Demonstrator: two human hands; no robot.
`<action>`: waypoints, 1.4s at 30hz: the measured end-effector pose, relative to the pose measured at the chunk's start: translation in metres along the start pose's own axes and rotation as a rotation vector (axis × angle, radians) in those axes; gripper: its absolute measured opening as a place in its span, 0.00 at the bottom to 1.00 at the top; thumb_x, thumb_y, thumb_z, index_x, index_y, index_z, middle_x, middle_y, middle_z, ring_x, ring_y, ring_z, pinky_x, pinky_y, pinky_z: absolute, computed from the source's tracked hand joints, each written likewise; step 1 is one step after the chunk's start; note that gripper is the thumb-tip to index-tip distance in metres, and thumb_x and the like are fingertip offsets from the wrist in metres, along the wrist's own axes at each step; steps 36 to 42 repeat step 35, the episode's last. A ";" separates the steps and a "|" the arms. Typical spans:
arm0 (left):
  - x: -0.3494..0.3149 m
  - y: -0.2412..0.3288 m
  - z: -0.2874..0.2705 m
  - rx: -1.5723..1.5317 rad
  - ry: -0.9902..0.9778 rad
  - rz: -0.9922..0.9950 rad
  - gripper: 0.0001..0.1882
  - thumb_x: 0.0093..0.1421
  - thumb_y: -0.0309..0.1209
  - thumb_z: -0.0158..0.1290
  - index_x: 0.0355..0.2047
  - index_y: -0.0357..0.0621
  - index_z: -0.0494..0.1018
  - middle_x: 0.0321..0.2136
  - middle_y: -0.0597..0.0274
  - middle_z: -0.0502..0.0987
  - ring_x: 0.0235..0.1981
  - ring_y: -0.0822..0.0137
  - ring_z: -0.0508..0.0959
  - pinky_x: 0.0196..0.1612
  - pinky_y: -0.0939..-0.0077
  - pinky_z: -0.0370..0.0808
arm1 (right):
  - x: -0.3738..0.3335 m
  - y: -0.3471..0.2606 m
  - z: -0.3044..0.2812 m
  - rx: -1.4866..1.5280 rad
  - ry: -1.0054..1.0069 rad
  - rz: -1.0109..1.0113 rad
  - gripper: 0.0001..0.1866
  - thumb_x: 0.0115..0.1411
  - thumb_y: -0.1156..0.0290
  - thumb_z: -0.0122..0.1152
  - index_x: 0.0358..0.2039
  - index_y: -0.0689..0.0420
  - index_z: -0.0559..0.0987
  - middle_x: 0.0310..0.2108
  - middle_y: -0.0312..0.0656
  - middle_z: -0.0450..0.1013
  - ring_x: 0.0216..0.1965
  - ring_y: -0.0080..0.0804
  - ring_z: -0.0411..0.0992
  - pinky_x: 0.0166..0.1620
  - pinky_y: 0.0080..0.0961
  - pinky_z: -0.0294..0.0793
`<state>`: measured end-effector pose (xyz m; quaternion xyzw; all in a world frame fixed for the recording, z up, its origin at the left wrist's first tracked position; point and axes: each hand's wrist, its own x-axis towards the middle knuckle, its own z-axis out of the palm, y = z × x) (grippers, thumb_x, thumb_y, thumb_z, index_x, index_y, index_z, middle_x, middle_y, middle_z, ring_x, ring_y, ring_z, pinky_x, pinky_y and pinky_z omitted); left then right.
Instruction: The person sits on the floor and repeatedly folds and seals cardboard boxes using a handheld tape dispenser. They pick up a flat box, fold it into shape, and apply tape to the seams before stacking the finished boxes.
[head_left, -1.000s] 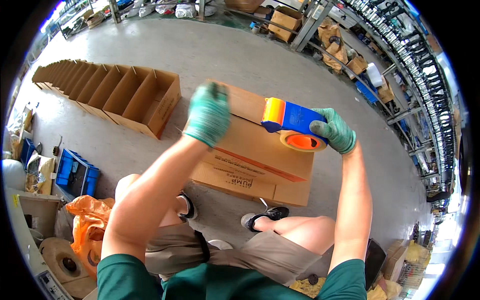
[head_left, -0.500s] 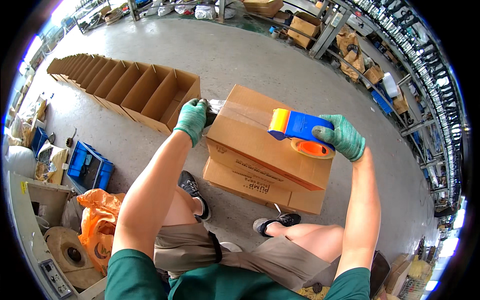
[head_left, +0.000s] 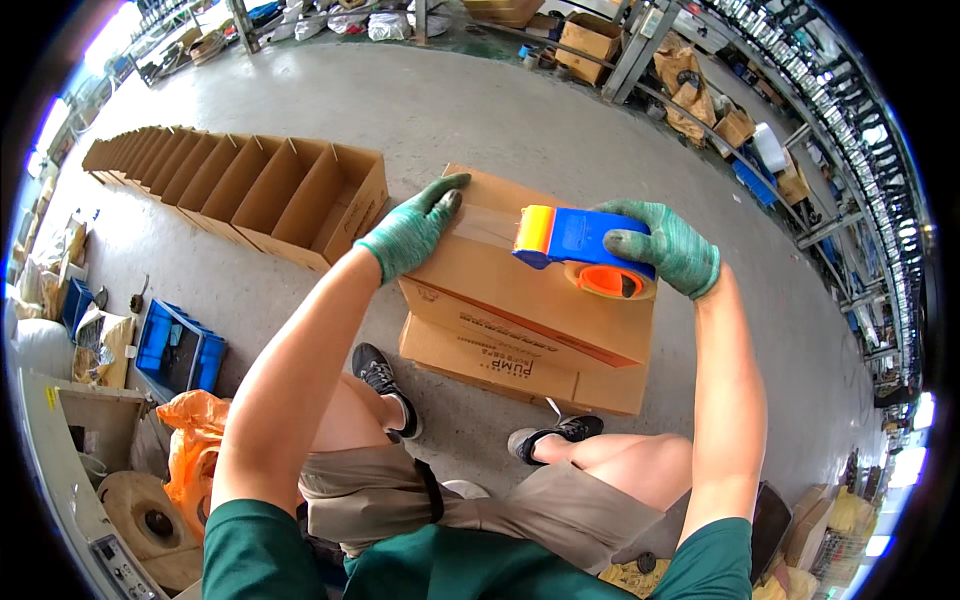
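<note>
My left hand (head_left: pixel 415 228), in a green knit glove, lies flat over the left end of a closed cardboard box (head_left: pixel 470 272), thumb apart from the fingers. A strip of clear tape (head_left: pixel 483 224) runs along the box top, from beside that hand toward the dispenser. My right hand (head_left: pixel 672 248), gloved the same way, grips a blue tape dispenser (head_left: pixel 585 235) with a yellow-orange front, held at the box top. An orange-cored tape roll (head_left: pixel 607 281) sits on the dispenser. Another cardboard box (head_left: pixel 425 345) shows below the first, nearer my feet.
A long row of open-topped cardboard boxes (head_left: pixel 345 195) stands on the floor at the left. Nearer me lie a blue crate (head_left: pixel 205 355) and an orange plastic bag (head_left: pixel 190 450), beside a grey machine housing (head_left: pixel 45 440). Metal racking (head_left: pixel 640 55) runs along the far right.
My left hand has come from beyond the box's left edge onto its top, and the loose tape end there no longer shows. The dispenser remains in my right hand.
</note>
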<state>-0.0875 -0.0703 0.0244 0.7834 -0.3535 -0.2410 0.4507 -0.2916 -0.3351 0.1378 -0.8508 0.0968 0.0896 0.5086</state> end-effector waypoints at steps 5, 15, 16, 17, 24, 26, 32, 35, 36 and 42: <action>0.003 0.005 -0.001 -0.223 0.007 -0.075 0.21 0.76 0.41 0.37 0.66 0.58 0.64 0.56 0.63 0.73 0.58 0.68 0.69 0.65 0.71 0.63 | -0.002 -0.006 -0.014 -0.061 -0.002 0.032 0.39 0.52 0.42 0.68 0.53 0.64 0.77 0.42 0.43 0.78 0.43 0.31 0.75 0.48 0.30 0.75; -0.001 0.007 0.000 -0.306 0.010 -0.111 0.22 0.74 0.40 0.43 0.66 0.57 0.66 0.62 0.60 0.70 0.63 0.66 0.66 0.67 0.73 0.60 | -0.173 0.043 -0.135 -0.424 0.137 0.457 0.40 0.45 0.39 0.66 0.46 0.64 0.79 0.37 0.45 0.78 0.40 0.31 0.75 0.45 0.31 0.74; 0.000 0.011 0.002 -0.299 0.002 -0.130 0.22 0.74 0.41 0.44 0.66 0.57 0.65 0.62 0.60 0.69 0.63 0.66 0.66 0.67 0.72 0.60 | -0.180 0.044 -0.138 -0.437 0.119 0.467 0.40 0.45 0.39 0.67 0.45 0.64 0.80 0.37 0.46 0.78 0.40 0.31 0.75 0.44 0.31 0.74; 0.001 0.010 0.000 -0.206 -0.001 -0.072 0.25 0.73 0.45 0.46 0.67 0.57 0.64 0.63 0.62 0.67 0.62 0.67 0.66 0.67 0.72 0.61 | -0.180 0.044 -0.141 -0.448 0.100 0.467 0.39 0.45 0.40 0.67 0.45 0.64 0.80 0.36 0.46 0.78 0.39 0.31 0.76 0.43 0.32 0.74; 0.000 0.010 0.001 -0.157 0.018 -0.091 0.29 0.68 0.43 0.55 0.67 0.57 0.64 0.64 0.58 0.67 0.64 0.62 0.66 0.68 0.68 0.61 | -0.120 0.084 -0.107 -0.596 -0.030 0.421 0.34 0.50 0.49 0.66 0.52 0.61 0.80 0.46 0.53 0.79 0.45 0.42 0.78 0.51 0.36 0.76; -0.001 0.009 0.002 -0.192 0.009 -0.091 0.31 0.66 0.43 0.58 0.67 0.57 0.63 0.64 0.57 0.67 0.63 0.62 0.67 0.67 0.68 0.62 | -0.099 0.087 -0.083 -0.571 -0.068 0.389 0.35 0.51 0.49 0.66 0.53 0.61 0.79 0.47 0.53 0.79 0.48 0.44 0.78 0.53 0.37 0.76; -0.004 0.001 0.002 -0.189 0.020 -0.090 0.35 0.62 0.42 0.62 0.67 0.55 0.64 0.63 0.58 0.68 0.62 0.63 0.67 0.67 0.68 0.63 | -0.055 0.066 0.013 -1.074 -0.427 0.483 0.22 0.53 0.56 0.63 0.47 0.52 0.83 0.41 0.48 0.81 0.41 0.51 0.79 0.47 0.40 0.78; 0.003 0.003 0.002 -0.152 0.037 -0.036 0.38 0.60 0.45 0.64 0.67 0.54 0.63 0.64 0.58 0.67 0.65 0.63 0.65 0.69 0.68 0.60 | -0.065 0.133 0.039 -0.899 0.026 0.452 0.23 0.54 0.57 0.67 0.51 0.46 0.81 0.50 0.45 0.79 0.52 0.45 0.76 0.55 0.36 0.75; 0.003 0.003 0.002 -0.152 0.037 -0.036 0.38 0.60 0.45 0.64 0.67 0.54 0.63 0.64 0.58 0.67 0.65 0.63 0.65 0.69 0.68 0.60 | -0.065 0.133 0.039 -0.899 0.026 0.452 0.23 0.54 0.57 0.67 0.51 0.46 0.81 0.50 0.45 0.79 0.52 0.45 0.76 0.55 0.36 0.75; 0.003 0.003 0.002 -0.152 0.037 -0.036 0.38 0.60 0.45 0.64 0.67 0.54 0.63 0.64 0.58 0.67 0.65 0.63 0.65 0.69 0.68 0.60 | -0.065 0.133 0.039 -0.899 0.026 0.452 0.23 0.54 0.57 0.67 0.51 0.46 0.81 0.50 0.45 0.79 0.52 0.45 0.76 0.55 0.36 0.75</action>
